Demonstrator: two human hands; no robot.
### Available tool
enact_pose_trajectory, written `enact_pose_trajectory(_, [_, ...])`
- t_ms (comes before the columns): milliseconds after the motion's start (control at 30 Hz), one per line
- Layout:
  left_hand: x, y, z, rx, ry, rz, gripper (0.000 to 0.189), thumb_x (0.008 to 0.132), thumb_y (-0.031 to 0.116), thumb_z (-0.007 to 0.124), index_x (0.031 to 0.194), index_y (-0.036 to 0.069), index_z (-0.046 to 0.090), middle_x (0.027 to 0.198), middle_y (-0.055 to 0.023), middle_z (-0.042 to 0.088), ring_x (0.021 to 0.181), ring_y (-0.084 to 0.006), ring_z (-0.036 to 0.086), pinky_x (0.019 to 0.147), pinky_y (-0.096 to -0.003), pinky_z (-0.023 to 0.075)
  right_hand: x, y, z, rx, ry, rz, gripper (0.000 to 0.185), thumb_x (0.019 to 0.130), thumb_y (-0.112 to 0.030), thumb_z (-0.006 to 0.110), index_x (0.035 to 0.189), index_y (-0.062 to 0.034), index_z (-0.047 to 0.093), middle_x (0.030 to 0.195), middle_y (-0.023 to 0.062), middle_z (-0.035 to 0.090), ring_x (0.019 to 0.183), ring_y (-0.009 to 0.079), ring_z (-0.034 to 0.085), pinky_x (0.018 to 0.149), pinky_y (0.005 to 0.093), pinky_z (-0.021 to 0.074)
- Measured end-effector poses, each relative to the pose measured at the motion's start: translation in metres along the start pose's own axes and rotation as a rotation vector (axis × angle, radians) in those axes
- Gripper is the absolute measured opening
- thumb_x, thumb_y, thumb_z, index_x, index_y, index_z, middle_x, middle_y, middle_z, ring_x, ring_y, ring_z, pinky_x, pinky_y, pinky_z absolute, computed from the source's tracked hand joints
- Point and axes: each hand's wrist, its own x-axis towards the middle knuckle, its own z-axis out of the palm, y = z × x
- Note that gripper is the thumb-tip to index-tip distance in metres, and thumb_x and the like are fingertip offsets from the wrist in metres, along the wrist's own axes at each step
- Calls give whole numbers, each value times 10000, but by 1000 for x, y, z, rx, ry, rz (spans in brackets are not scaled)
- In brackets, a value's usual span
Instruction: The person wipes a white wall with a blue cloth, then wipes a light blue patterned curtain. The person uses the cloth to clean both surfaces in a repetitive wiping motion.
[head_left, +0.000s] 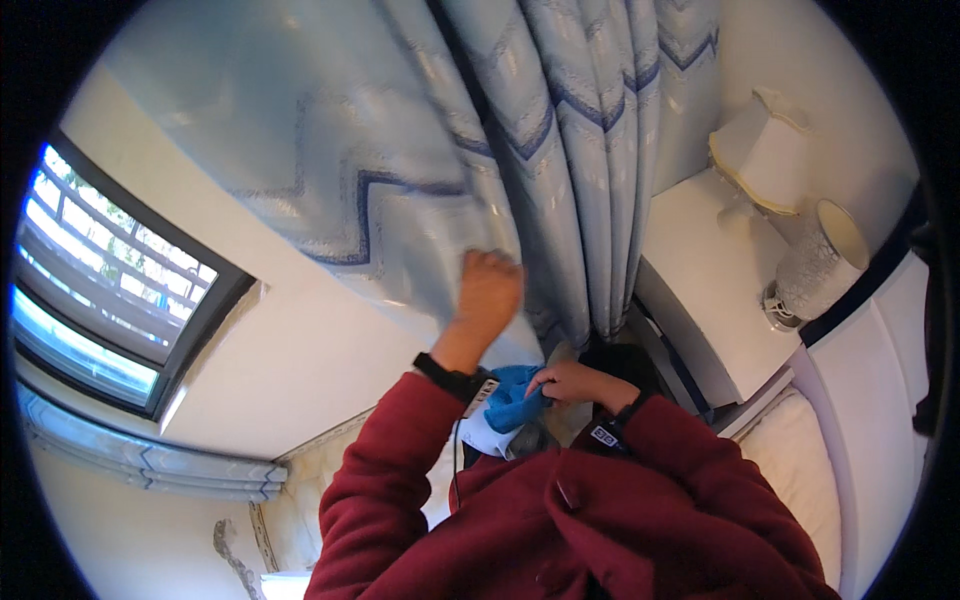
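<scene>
My left hand (491, 289) is raised against a light blue curtain (420, 232) with a dark blue zigzag pattern. Its fingers are curled and slightly blurred; their tips are hidden, so whether they pinch the fabric cannot be told. Lower down, close to my body, my right hand (581, 382) grips a bunched blue cloth (514, 409). Just beneath the cloth is a white object (487, 439) bearing writing, mostly covered. The curtain spreads out to the upper left, while its other part hangs in folds on the right.
At right, a white nightstand (712, 277) carries a patterned cylindrical lamp (821, 262) and a lamp with a flared cream shade (761, 154). A padded white headboard (862, 360) adjoins it. A dark-framed window (112, 285) and a second curtain (150, 450) are at left.
</scene>
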Motion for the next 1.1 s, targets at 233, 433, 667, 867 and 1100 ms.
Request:
enact_pose_trajectory(233, [5,-51,30,-325,67,-565,733,817,645,553,1092,-35,563,955,-236,665,899,-407,647,749,-497,516,-18,10,0,118,70,100,334,829,-110,470,1079,-82,689,751,54,631,602,115,603,589,266,507])
enact_pose_trajectory(433, [29,-56,48,-466,191,-547,577,909,508,491,745,-23,645,767,-251,654,753,-414,647,698,-480,510,-28,7,4,46,31,137,343,876,-122,494,1185,-92,641,806,80,653,724,158,629,670,307,523])
enact_pose_trajectory(667, [-98,-6,-28,-1134,63,-318,348,915,276,593,757,-33,620,633,-142,602,564,-232,590,563,-369,460,-75,-39,-51,500,651,-96,338,880,-31,410,1142,-36,623,836,20,625,653,99,567,607,238,492])
enact_pose_trajectory(867, [-259,-26,-86,-359,822,-497,511,901,341,609,1305,107,402,1226,-146,481,1129,-256,468,965,-430,371,-105,-122,-68,388,905,-804,288,949,-107,464,1190,-93,622,902,21,598,763,96,561,694,245,475])
enact_pose_trajectory(1100, [-305,-48,-116,-757,1228,-696,580,974,371,496,1423,42,335,1371,-155,454,1233,-252,472,1048,-394,381,-76,-239,31,-212,747,-1310,298,889,-95,522,1177,-84,600,1056,105,623,879,224,600,761,323,492])
